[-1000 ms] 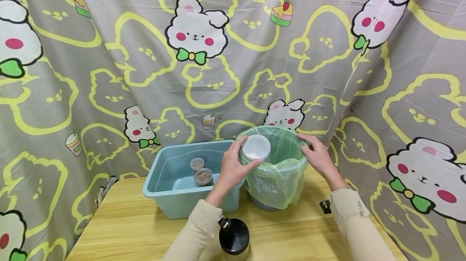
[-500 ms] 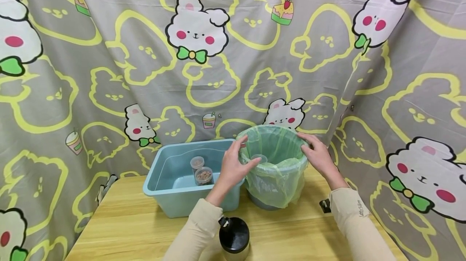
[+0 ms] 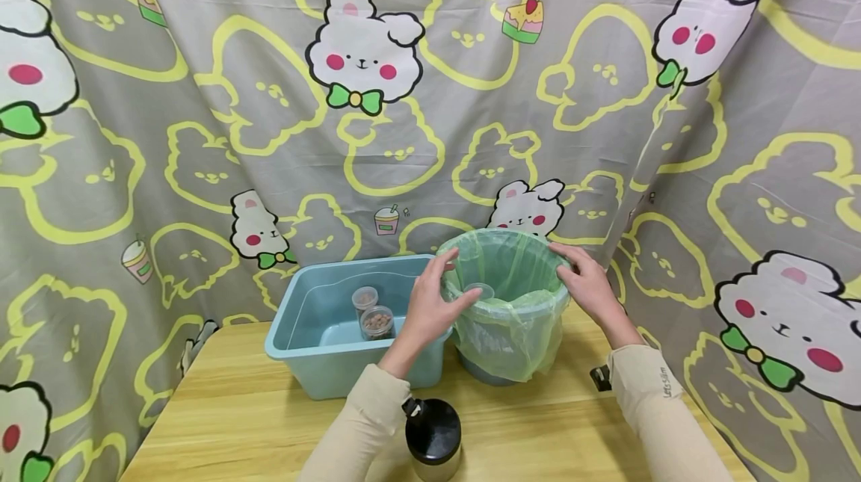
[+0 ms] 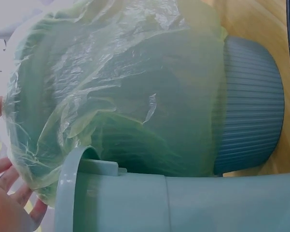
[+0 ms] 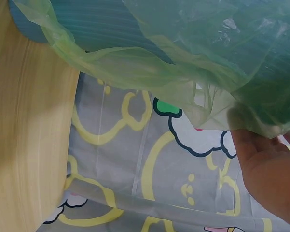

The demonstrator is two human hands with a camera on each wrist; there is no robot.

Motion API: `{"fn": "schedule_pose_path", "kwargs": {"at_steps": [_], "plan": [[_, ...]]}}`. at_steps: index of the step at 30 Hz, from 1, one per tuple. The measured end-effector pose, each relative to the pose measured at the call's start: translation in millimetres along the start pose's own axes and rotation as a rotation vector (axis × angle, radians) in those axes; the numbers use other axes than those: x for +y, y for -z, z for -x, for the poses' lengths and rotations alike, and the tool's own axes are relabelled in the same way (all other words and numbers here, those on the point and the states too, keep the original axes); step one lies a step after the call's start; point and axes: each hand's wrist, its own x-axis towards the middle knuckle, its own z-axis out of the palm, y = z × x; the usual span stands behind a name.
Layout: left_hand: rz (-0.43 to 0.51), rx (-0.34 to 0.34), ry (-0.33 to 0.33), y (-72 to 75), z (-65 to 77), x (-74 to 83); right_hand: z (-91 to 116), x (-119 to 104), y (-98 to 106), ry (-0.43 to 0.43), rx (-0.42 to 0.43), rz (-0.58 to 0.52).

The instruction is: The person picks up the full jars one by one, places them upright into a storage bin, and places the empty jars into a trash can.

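Note:
A ribbed grey-blue trash can (image 3: 487, 374) stands on the table with a thin green trash bag (image 3: 514, 344) folded over its rim. My left hand (image 3: 430, 303) is at the left rim, thumb and fingers spread apart with nothing between them. Just inside the can by that thumb, the round edge of a clear plastic container (image 3: 480, 291) shows; the rest is hidden. My right hand (image 3: 592, 284) holds the right side of the rim through the bag. In the right wrist view, bag folds partly cover that hand's fingers.
Left of the can stands a blue plastic tub (image 3: 363, 374). Inside it are two clear jars: a smaller jar (image 3: 365, 297) and a jar of brown pieces (image 3: 377, 323). A black-topped bottle (image 3: 433, 433) is at the front. A small black object (image 3: 600, 378) lies by the right sleeve.
A second ago a white-topped round container was between my left thumb and fingers at the can's opening. It has dropped inside. Both hands have stayed almost in place.

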Motion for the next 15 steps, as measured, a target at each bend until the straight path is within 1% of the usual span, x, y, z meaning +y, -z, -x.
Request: {"fn": "schedule_pose_path", "kwargs": {"at_steps": [3,8,12,15], "plan": [[0.005,-0.001,-0.012,3.9,2.0,1.5,0,0,-1,-0.001,0.002,0.001],[-0.013,-0.007,-0.063,13.5,10.6,3.7,0,0,0,-0.006,-0.006,-0.006],[-0.02,-0.014,-0.104,23.4,24.3,5.7,1,-1,2,-0.003,-0.008,-0.006],[-0.017,-0.038,-0.12,31.4,38.2,6.2,1,0,1,0.001,-0.008,-0.003]]}}
